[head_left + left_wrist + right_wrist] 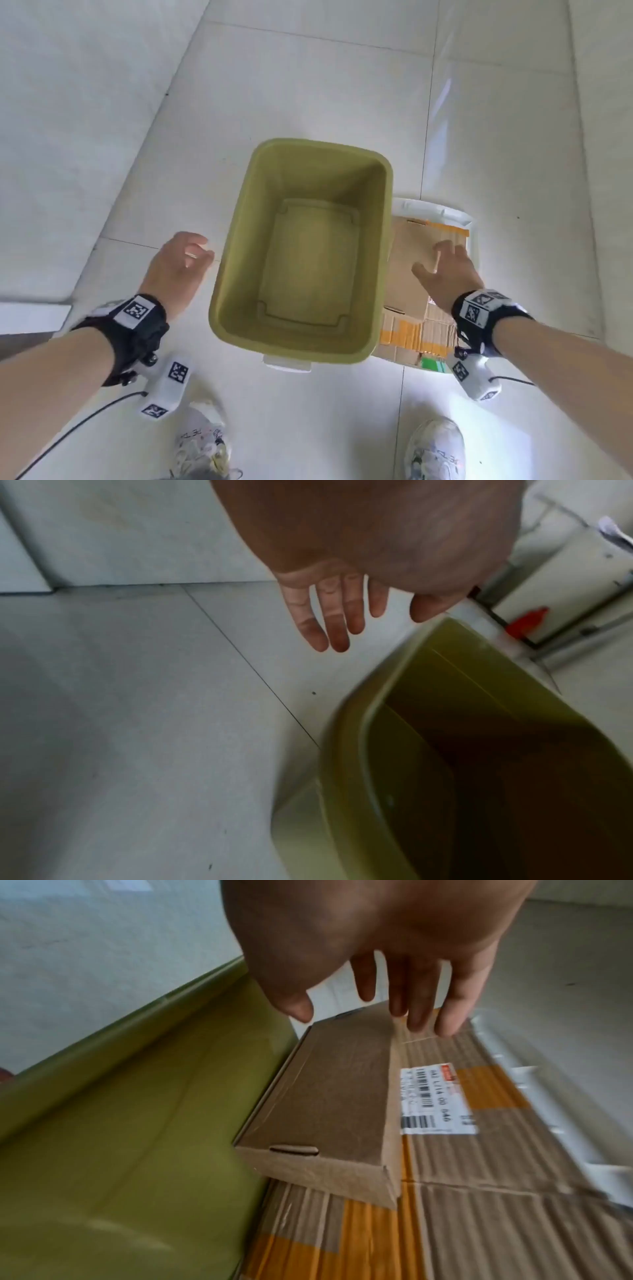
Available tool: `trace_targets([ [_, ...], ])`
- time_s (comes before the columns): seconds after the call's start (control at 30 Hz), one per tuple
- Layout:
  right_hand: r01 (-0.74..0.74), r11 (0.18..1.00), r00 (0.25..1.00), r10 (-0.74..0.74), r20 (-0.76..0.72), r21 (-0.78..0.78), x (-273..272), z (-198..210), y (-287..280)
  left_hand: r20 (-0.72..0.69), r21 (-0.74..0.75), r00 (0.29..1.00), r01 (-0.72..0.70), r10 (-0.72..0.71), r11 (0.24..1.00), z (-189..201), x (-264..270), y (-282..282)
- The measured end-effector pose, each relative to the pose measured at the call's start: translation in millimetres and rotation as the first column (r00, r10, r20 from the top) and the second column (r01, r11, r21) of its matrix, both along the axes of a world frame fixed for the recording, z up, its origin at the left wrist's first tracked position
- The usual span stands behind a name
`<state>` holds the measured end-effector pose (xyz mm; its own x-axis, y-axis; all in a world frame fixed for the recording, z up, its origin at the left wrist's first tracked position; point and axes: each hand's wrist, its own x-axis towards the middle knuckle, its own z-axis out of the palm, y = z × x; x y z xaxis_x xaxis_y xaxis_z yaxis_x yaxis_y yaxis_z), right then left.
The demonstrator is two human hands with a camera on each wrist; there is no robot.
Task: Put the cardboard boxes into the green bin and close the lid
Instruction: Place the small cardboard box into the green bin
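Floor: pale, glossy large tiles with thin dark grout lines; person stands on it, two light sneakers at the bottom edge of the head view.

Green bin: olive-green plastic, rectangular, upright on the floor directly in front of the feet. Open top, nothing inside; moulded base visible. A white latch piece shows at its near short end.

Lid: white, lying flat on the floor just beside the bin's right long wall, partly covered by the cardboard.

Cardboard boxes: on the lid, right of the bin. A small closed brown box lies on top, its long side close against the bin wall; whether it touches the wall cannot be told. Under it, flattened corrugated cardboard with orange tape strips and a white barcode label.

Right hand: above the small box, palm down, fingers spread and straight, grip holds nothing. In the right wrist view the fingertips lie over the far end of the cardboard; contact cannot be told.

Left hand: in the air left of the bin, near its rim but apart from it, fingers loose and slightly bent, holding nothing.

Both wrists carry black straps with white marker-tagged camera units.
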<state>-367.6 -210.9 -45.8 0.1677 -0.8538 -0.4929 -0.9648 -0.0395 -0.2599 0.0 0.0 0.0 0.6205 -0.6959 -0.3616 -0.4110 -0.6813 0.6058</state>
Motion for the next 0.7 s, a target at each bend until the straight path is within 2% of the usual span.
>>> trace_targets([
  [0.03, 0.035, 0.999, 0.999, -0.034, 0.021, -0.04, 4.5, -9.7, -0.5, 0.007, -0.033, 0.999, -0.047, 0.047, 0.998, -7.1, 9.1, 2.4],
  [0.1, 0.153, 0.986, 0.987, -0.15, 0.048, -0.06, 9.9, -30.9, -2.1, 0.005, 0.001, 0.997, -0.075, 0.075, 0.997, -22.3, 25.1, 3.7],
  [0.23, 0.393, 0.918, 0.914, -0.396, 0.091, 0.05, 20.8, -62.5, -11.0, -0.073, 0.146, 0.996, -0.044, 0.056, 0.988, -37.8, 63.0, -19.4],
  [0.33, 0.427, 0.882, 0.888, -0.451, 0.093, 0.2, 23.7, -74.2, -22.5, -0.216, 0.256, 0.967, -0.077, 0.135, 0.963, -10.8, 76.4, -54.5],
  [0.4, 0.411, 0.864, 0.869, -0.467, 0.161, 0.291, 12.9, -82.5, -33.3, -0.255, 0.186, 0.959, -0.074, 0.121, 0.98, 19.3, 75.5, -75.0],
  [0.47, 0.435, 0.816, 0.82, -0.534, 0.205, 0.381, 10.6, -59.0, -29.0, -0.21, 0.064, 0.974, -0.075, 0.087, 0.995, 50.3, 69.3, -87.1],
  [0.53, 0.389, 0.811, 0.841, -0.507, 0.192, 0.438, 11.8, -22.6, -2.6, -0.177, 0.012, 0.982, -0.072, 0.073, 0.997, 65.4, 58.2, -89.2],
  [0.6, 0.385, 0.8, 0.833, -0.516, 0.199, 0.461, 6.5, -11.4, 10.2, -0.153, 0.073, 0.988, 0.038, -0.027, 0.997, 65.6, 47.5, -83.7],
  [0.63, 0.378, 0.796, 0.822, -0.524, 0.224, 0.473, 4.9, -11.1, 14.5, -0.121, 0.17, 0.987, 0.124, -0.104, 0.978, 59.5, 44.2, -76.9],
  [0.7, 0.381, 0.802, 0.805, -0.532, 0.262, 0.46, 1.5, -8.0, 16.4, -0.053, 0.361, 0.959, 0.28, -0.28, 0.89, 52.3, 42.1, -66.8],
])
